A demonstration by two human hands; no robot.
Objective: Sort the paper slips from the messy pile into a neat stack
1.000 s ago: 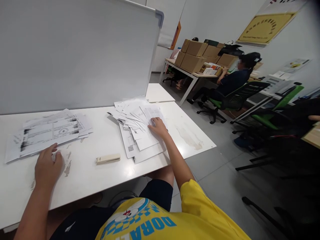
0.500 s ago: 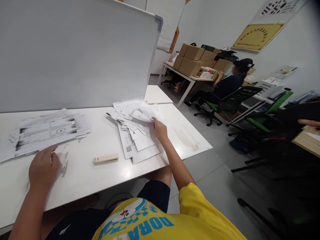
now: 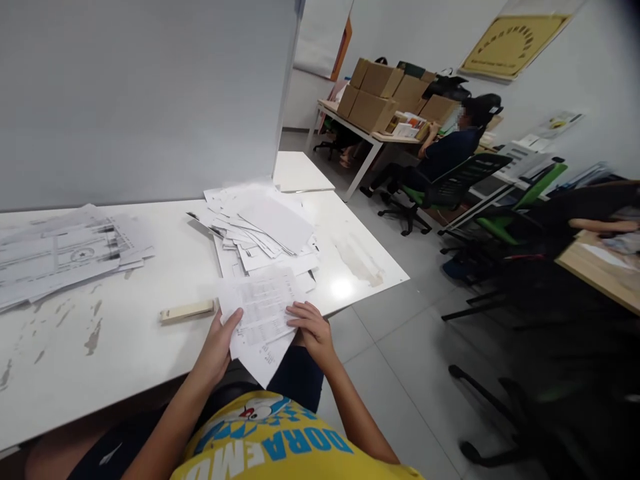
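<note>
Two hands hold one printed paper between them at the table's near edge: the left hand grips its left side, thumb on top, and the right hand lies with fingers over its right side. The paper's lower corner hangs past the edge, above the person's lap. Just beyond it is a loose, fanned pile of papers on the white table. Left of the paper lies a cream stapler, near the left hand; farther left sits a second stack of printed sheets.
</note>
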